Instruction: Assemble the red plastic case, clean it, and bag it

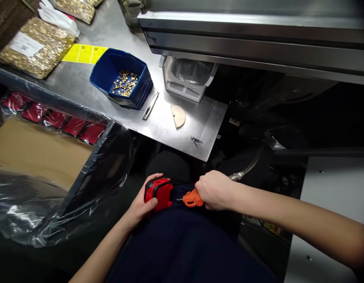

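My left hand (144, 200) is closed around a red and black plastic housing (163, 194), thumb across its near side, held over my lap. In my right hand (214, 190) is an orange air blow gun (192, 199), its thin metal nozzle pointing left at the housing with a small gap between them. My fingers wrap the blow gun's handle, and a metal fitting (236, 176) with a clear hose runs from it behind my hand. The inside of the housing cannot be made out.
The metal table (123, 118) carries a blue bin (134, 94) of small brass parts, a utility knife (150, 106), a half-round disc (178, 116), nail clippers (196, 140) and a white tray (184, 88). At left stands a plastic-lined box (37, 153) with several red housings (55, 118). A metal machine frame (258, 51) overhangs.
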`<state>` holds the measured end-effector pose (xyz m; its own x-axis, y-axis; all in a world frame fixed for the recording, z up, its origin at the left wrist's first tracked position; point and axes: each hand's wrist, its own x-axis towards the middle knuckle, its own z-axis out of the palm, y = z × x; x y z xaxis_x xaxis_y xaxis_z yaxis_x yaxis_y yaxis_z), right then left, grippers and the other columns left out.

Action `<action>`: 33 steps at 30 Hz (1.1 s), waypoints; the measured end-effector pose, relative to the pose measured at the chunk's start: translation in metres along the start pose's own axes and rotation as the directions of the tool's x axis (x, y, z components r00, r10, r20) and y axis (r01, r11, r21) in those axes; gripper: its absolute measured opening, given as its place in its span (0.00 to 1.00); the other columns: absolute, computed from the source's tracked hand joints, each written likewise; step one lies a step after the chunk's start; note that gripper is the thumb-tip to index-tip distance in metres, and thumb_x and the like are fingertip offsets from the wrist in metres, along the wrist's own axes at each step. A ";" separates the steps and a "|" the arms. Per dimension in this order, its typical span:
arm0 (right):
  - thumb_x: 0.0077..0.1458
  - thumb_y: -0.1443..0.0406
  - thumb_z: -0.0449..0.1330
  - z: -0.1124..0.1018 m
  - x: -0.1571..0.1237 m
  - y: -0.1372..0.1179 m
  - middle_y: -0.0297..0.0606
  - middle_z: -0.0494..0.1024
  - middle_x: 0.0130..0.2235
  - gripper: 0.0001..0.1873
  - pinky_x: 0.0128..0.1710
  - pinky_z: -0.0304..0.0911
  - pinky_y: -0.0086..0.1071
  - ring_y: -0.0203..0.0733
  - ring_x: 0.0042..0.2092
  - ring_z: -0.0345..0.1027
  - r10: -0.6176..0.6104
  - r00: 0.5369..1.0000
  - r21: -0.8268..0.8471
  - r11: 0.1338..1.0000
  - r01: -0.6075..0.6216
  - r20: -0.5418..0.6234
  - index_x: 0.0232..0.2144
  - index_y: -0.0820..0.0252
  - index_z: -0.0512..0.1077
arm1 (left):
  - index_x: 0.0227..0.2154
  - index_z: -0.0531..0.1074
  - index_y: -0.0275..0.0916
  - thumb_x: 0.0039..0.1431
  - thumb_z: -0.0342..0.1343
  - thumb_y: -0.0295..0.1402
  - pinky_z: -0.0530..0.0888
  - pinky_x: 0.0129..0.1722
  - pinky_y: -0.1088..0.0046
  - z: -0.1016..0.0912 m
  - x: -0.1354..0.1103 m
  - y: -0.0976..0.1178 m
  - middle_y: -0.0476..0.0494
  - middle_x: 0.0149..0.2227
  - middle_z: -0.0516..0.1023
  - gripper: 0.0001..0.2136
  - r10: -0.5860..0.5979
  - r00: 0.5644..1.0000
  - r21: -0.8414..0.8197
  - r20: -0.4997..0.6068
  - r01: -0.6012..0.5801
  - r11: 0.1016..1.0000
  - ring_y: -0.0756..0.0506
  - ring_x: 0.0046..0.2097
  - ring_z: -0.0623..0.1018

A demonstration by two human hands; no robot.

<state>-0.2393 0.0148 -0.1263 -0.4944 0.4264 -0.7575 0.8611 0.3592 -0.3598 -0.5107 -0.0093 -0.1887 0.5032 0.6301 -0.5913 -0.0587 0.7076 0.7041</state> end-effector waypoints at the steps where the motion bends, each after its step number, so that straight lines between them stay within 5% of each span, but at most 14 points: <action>1: 0.50 0.62 0.64 -0.001 -0.003 0.000 0.48 0.80 0.31 0.10 0.31 0.63 0.33 0.50 0.33 0.77 0.004 1.000 -0.020 1.000 -0.004 0.027 0.32 0.65 0.80 | 0.68 0.58 0.47 0.54 0.70 0.46 0.72 0.59 0.58 0.003 -0.001 0.003 0.34 0.66 0.66 0.42 -0.006 1.000 0.006 0.011 0.006 1.000 0.29 0.64 0.69; 5: 0.51 0.60 0.62 -0.007 -0.019 -0.011 0.45 0.79 0.29 0.11 0.26 0.56 0.33 0.50 0.30 0.76 0.012 0.998 -0.041 0.999 -0.010 0.058 0.31 0.62 0.79 | 0.69 0.55 0.48 0.57 0.67 0.45 0.73 0.56 0.56 0.020 0.002 0.009 0.37 0.56 0.74 0.40 -0.074 0.980 0.167 -0.186 0.106 0.980 0.32 0.54 0.77; 7: 0.49 0.61 0.63 -0.014 -0.029 -0.016 0.43 0.78 0.27 0.09 0.24 0.53 0.33 0.48 0.28 0.74 0.008 0.999 -0.014 1.000 -0.007 0.050 0.29 0.61 0.78 | 0.69 0.56 0.46 0.55 0.68 0.46 0.70 0.59 0.52 0.028 0.005 0.009 0.37 0.56 0.73 0.42 -0.001 0.952 0.372 -0.307 0.121 0.920 0.31 0.54 0.76; 9: 0.47 0.62 0.63 -0.025 -0.040 -0.014 0.41 0.76 0.25 0.06 0.24 0.49 0.32 0.44 0.25 0.71 0.037 0.999 0.018 0.999 -0.037 0.014 0.27 0.59 0.77 | 0.71 0.52 0.48 0.51 0.72 0.41 0.63 0.65 0.52 0.033 0.006 0.013 0.38 0.61 0.69 0.48 0.128 0.958 0.548 -0.256 0.035 0.836 0.30 0.60 0.71; 11: 0.45 0.64 0.62 -0.038 -0.048 -0.003 0.39 0.74 0.23 0.04 0.24 0.48 0.32 0.40 0.23 0.67 0.105 0.994 0.045 0.994 -0.103 -0.043 0.25 0.58 0.75 | 0.73 0.48 0.51 0.48 0.73 0.34 0.58 0.69 0.53 0.032 0.004 0.022 0.40 0.65 0.66 0.52 0.145 0.988 0.581 -0.049 -0.090 0.809 0.31 0.65 0.67; 15: 0.43 0.67 0.59 -0.055 -0.053 0.031 0.37 0.72 0.22 0.02 0.25 0.48 0.32 0.37 0.21 0.60 0.151 0.985 0.077 0.986 -0.145 -0.081 0.21 0.59 0.72 | 0.72 0.52 0.50 0.47 0.73 0.34 0.59 0.67 0.44 0.016 -0.001 0.036 0.36 0.64 0.68 0.51 0.011 0.971 0.224 0.237 -0.066 0.972 0.28 0.62 0.71; 17: 0.43 0.68 0.59 -0.053 -0.049 0.042 0.37 0.72 0.22 0.03 0.24 0.48 0.32 0.36 0.22 0.59 0.124 0.990 0.088 0.989 -0.118 -0.072 0.20 0.59 0.71 | 0.72 0.51 0.50 0.48 0.72 0.45 0.64 0.64 0.40 0.009 0.001 0.036 0.33 0.65 0.67 0.51 0.027 0.979 -0.122 0.201 -0.002 0.992 0.25 0.60 0.73; 19: 0.43 0.67 0.59 -0.045 -0.046 0.045 0.36 0.71 0.22 0.03 0.23 0.47 0.31 0.35 0.21 0.57 0.077 0.995 0.110 0.991 -0.070 -0.062 0.20 0.59 0.69 | 0.72 0.50 0.50 0.53 0.66 0.54 0.66 0.62 0.40 0.007 0.006 0.032 0.34 0.67 0.65 0.47 0.048 0.998 -0.271 0.034 -0.037 0.962 0.25 0.61 0.73; 22: 0.42 0.66 0.59 -0.031 -0.048 0.043 0.34 0.71 0.21 0.03 0.21 0.46 0.30 0.34 0.20 0.55 0.012 0.999 0.162 0.987 -0.004 -0.050 0.20 0.58 0.68 | 0.72 0.50 0.51 0.53 0.70 0.41 0.56 0.70 0.48 0.011 0.014 0.029 0.40 0.68 0.64 0.47 0.131 0.972 -0.032 -0.194 -0.140 0.990 0.32 0.68 0.64; 25: 0.41 0.68 0.59 -0.031 -0.053 0.042 0.35 0.71 0.20 0.03 0.22 0.46 0.29 0.34 0.19 0.57 0.093 0.993 0.135 0.987 -0.083 -0.072 0.19 0.59 0.68 | 0.70 0.57 0.48 0.43 0.73 0.23 0.43 0.73 0.54 0.018 0.021 0.034 0.43 0.69 0.64 0.51 0.164 0.986 0.333 -0.003 -0.154 0.930 0.33 0.72 0.56; 28: 0.43 0.67 0.60 -0.041 -0.049 0.034 0.38 0.71 0.20 0.03 0.24 0.49 0.30 0.37 0.21 0.62 0.164 0.983 0.055 0.986 -0.160 -0.078 0.20 0.60 0.70 | 0.65 0.67 0.43 0.43 0.68 0.20 0.40 0.72 0.50 0.025 0.028 0.042 0.42 0.67 0.66 0.42 0.070 0.975 0.520 0.212 -0.173 0.837 0.28 0.71 0.56; 31: 0.45 0.64 0.62 -0.049 -0.041 0.024 0.42 0.75 0.24 0.06 0.28 0.55 0.31 0.43 0.26 0.69 0.127 0.990 0.022 0.992 -0.126 -0.054 0.26 0.61 0.76 | 0.62 0.72 0.43 0.42 0.67 0.20 0.42 0.72 0.49 0.029 0.031 0.050 0.42 0.66 0.68 0.39 0.025 0.956 0.565 0.293 -0.194 0.802 0.26 0.69 0.59; 33: 0.47 0.63 0.62 -0.047 -0.040 0.028 0.42 0.76 0.26 0.07 0.31 0.57 0.32 0.44 0.29 0.71 0.125 0.991 0.026 0.992 -0.124 -0.048 0.28 0.61 0.76 | 0.63 0.70 0.46 0.42 0.70 0.22 0.49 0.72 0.53 0.027 0.027 0.056 0.42 0.65 0.69 0.41 0.053 0.975 0.538 0.217 -0.165 0.826 0.27 0.68 0.63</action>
<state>-0.2009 0.0473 -0.0805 -0.3881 0.5073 -0.7694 0.9184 0.2824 -0.2770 -0.4767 0.0388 -0.1547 0.6747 0.5825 -0.4532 0.3322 0.3086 0.8913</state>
